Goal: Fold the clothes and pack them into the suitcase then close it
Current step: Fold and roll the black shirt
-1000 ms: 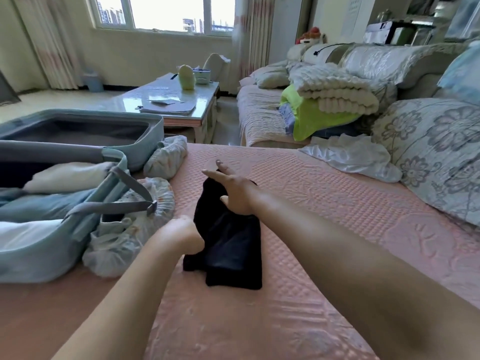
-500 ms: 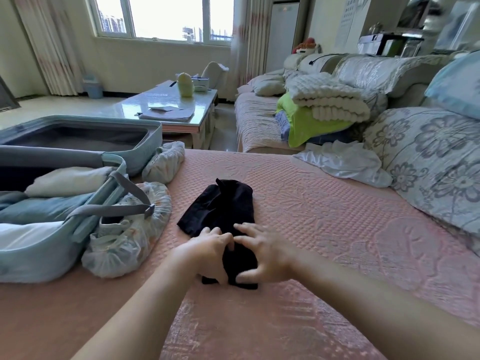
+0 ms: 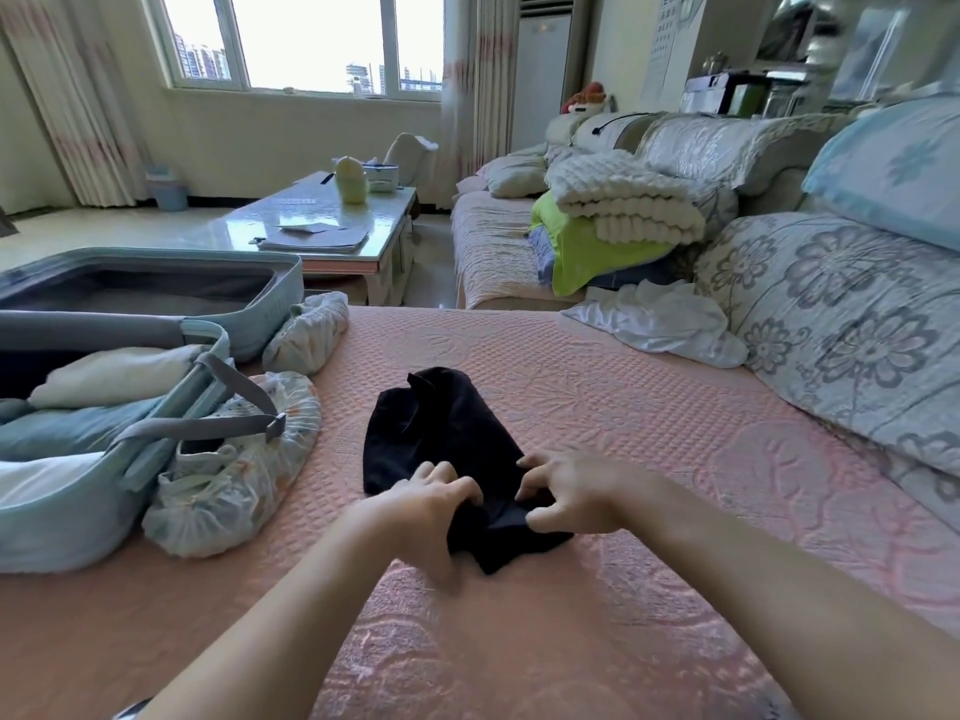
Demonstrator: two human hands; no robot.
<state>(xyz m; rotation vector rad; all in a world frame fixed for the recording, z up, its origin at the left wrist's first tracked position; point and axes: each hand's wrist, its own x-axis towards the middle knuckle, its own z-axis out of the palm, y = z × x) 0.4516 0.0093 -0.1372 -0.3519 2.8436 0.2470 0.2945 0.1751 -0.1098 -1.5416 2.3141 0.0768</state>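
A small black garment (image 3: pixel 441 433) lies on the pink quilted sofa cover (image 3: pixel 623 407) in front of me. My left hand (image 3: pixel 421 511) grips its near edge with curled fingers. My right hand (image 3: pixel 571 491) pinches the same near end from the right side. The light blue suitcase (image 3: pixel 67 517) lies open at the left, holding folded white and blue clothes (image 3: pixel 104 402) under a grey strap (image 3: pixel 208 423). Its lid (image 3: pixel 249 314) lies flat behind it.
Two shoes in plastic covers (image 3: pixel 244 459) lie against the suitcase. A crumpled white garment (image 3: pixel 660 324) rests by the floral cushions (image 3: pixel 841 324) at the right. A glass coffee table (image 3: pixel 332 236) stands beyond, and folded blankets (image 3: pixel 623 205) are piled on the far sofa.
Both hands came back from the far and left parts of the black garment to its near end and took hold of it. The view tilted slightly upward.
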